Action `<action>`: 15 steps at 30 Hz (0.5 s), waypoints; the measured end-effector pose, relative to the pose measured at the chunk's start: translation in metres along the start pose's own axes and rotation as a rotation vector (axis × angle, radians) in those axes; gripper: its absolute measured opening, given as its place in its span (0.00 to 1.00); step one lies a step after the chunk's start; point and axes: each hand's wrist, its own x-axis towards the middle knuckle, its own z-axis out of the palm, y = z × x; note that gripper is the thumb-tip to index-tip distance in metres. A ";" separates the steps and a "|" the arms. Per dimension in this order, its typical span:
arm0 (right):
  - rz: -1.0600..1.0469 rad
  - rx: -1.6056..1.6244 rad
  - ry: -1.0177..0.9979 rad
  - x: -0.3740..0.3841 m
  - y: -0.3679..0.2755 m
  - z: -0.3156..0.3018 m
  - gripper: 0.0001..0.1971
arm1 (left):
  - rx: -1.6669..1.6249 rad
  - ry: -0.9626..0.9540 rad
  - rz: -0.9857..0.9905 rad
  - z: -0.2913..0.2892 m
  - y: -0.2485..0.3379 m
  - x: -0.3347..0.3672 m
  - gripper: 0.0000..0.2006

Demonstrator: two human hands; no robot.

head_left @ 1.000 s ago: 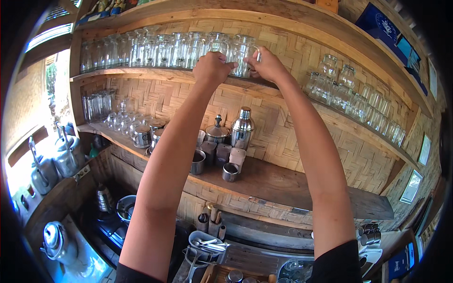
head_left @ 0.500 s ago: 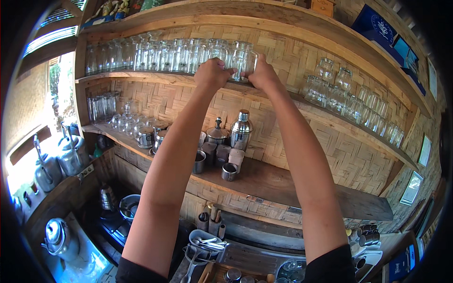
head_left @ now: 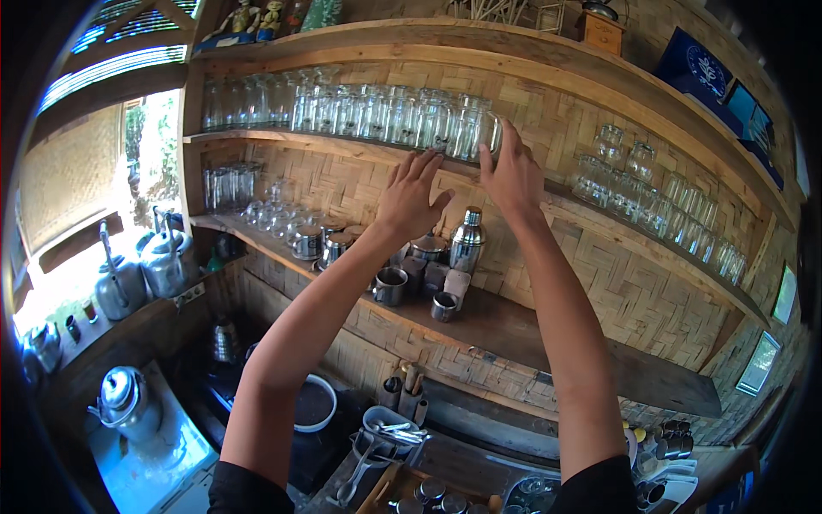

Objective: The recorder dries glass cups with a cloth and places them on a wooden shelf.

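reaches to wooden shelf point(head_left: 334, 146) with left hand point(head_left: 409, 201) spread, released, and right hand point(head_left: 516, 180) by end glass mug point(head_left: 470, 128), unclear whether gripping.

**Site type: kitchen, rustic build**

Evidence: woven wall point(head_left: 634, 274); wooden shelves point(head_left: 548, 47) stocked with glass mugs point(head_left: 370, 116) and drinking glasses point(head_left: 647, 206); metal kettles point(head_left: 167, 267) at left; steel shaker point(head_left: 467, 244) and metal cups point(head_left: 444, 307) on lower shelf point(head_left: 518, 327); spoons point(head_left: 398, 431) in tub point(head_left: 371, 420) below. Domestic or commercial: cannot tell.
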 end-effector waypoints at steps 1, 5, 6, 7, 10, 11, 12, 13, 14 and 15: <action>-0.045 0.008 0.052 -0.009 -0.001 -0.003 0.28 | -0.004 -0.058 -0.017 -0.010 0.004 -0.005 0.29; -0.187 -0.055 0.078 -0.052 0.007 -0.005 0.26 | -0.019 -0.201 -0.028 -0.048 0.025 -0.030 0.30; -0.192 -0.033 0.069 -0.059 0.010 -0.007 0.26 | -0.017 -0.260 -0.006 -0.057 0.031 -0.038 0.30; -0.244 -0.081 0.090 -0.063 0.017 -0.013 0.25 | -0.043 -0.288 0.017 -0.067 0.040 -0.043 0.30; -0.286 -0.076 0.095 -0.074 0.013 -0.024 0.24 | -0.059 -0.406 0.098 -0.095 0.053 -0.058 0.29; -0.199 -0.031 0.115 -0.079 0.007 -0.030 0.24 | -0.081 -0.413 0.080 -0.104 0.058 -0.064 0.27; -0.109 0.010 0.133 -0.085 0.002 -0.036 0.24 | -0.077 -0.422 0.065 -0.113 0.065 -0.071 0.27; -0.036 0.068 0.186 -0.093 -0.003 -0.043 0.24 | -0.120 -0.435 0.053 -0.120 0.075 -0.076 0.26; -0.038 0.080 0.168 -0.102 -0.018 -0.058 0.24 | -0.158 -0.451 0.031 -0.129 0.083 -0.084 0.26; 0.108 0.257 0.130 -0.112 -0.030 -0.078 0.23 | -0.195 -0.422 0.035 -0.135 0.092 -0.090 0.24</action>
